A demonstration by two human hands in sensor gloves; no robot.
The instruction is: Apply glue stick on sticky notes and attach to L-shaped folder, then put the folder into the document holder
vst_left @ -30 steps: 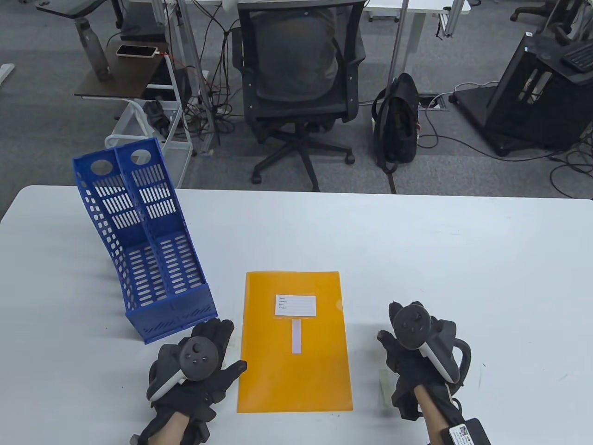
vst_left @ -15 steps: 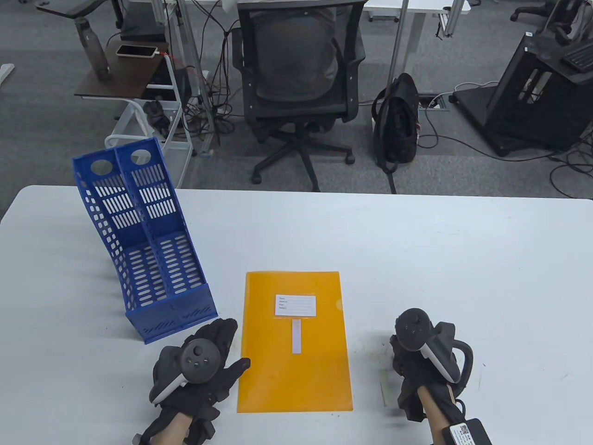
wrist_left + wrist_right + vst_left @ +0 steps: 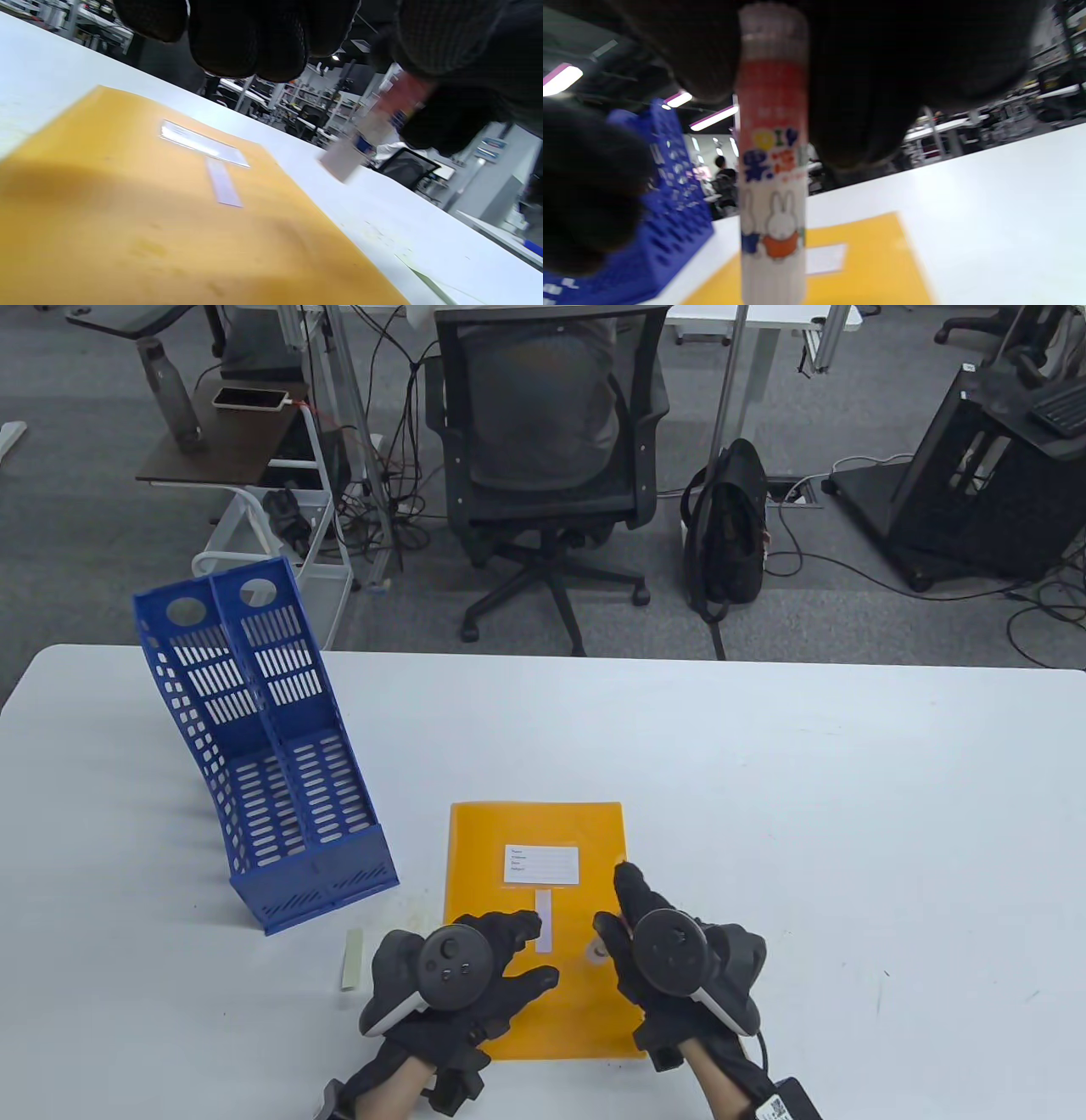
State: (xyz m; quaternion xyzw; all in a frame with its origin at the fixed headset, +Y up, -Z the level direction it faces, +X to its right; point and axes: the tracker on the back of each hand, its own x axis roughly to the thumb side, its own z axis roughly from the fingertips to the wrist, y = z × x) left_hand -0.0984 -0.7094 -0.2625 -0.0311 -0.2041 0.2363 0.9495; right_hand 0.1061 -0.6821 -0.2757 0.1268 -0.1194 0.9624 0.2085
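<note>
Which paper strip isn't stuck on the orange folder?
The pale green strip lying on the table, left of the left hand. The white strip sits on the orange folder, under its label.

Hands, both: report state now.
Left hand: open, fingers spread over the yellow folder.
Right hand: grips the glue stick.

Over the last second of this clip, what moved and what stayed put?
Both hands moved inward over the orange folder: left hand rightward, uncovering a pale sticky note; right hand leftward, gripping the glue stick. Folder and blue document holder stayed put.
</note>
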